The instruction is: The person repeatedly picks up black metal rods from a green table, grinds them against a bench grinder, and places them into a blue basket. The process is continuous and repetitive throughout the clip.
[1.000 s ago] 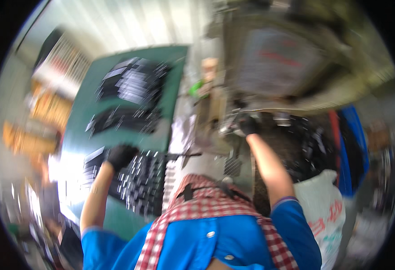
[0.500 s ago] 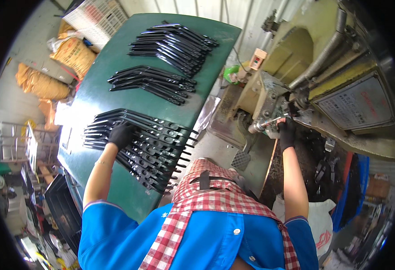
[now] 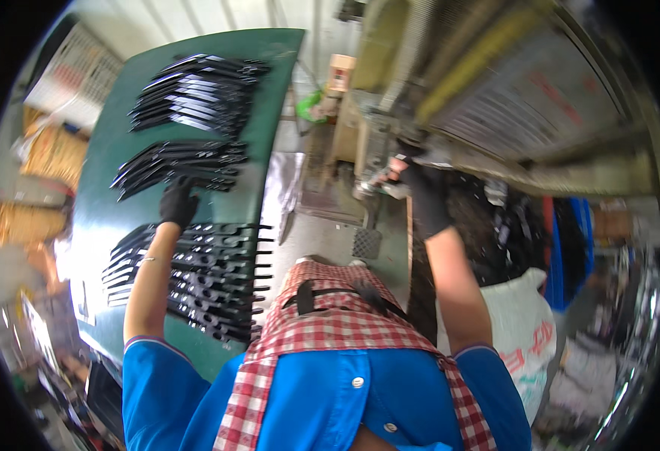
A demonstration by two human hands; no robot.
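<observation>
Middle black bars (image 3: pixel 183 159): ten o'clock
Left hand (image 3: pixel 179 204): at their near edge; grip, I can't tell
Right hand (image 3: pixel 424 197): near machine (image 3: pixel 529 94), two o'clock; grip blurred
Bar pickup: likely step; needs one singled out

Both arms (image 3: pixel 459 293) reach forward, spread apart, left hand (image 3: pixel 179 203) palm down, right hand (image 3: pixel 424 197) slightly blurred

Bench (image 3: pixel 228 207): green top, bright glare along left side, nearer person than middle pile (image 3: pixel 183 158). On it, black bent bars (image 3: pixel 168 113) in three piles. Middle pile: fewest bars, side by side. Far pile (image 3: pixel 194 94): just beyond middle pile, bars overlapping. Near pile (image 3: pixel 209 274): on person's side of middle pile, widest, bars holed, narrow ends overhanging bench edge.
</observation>
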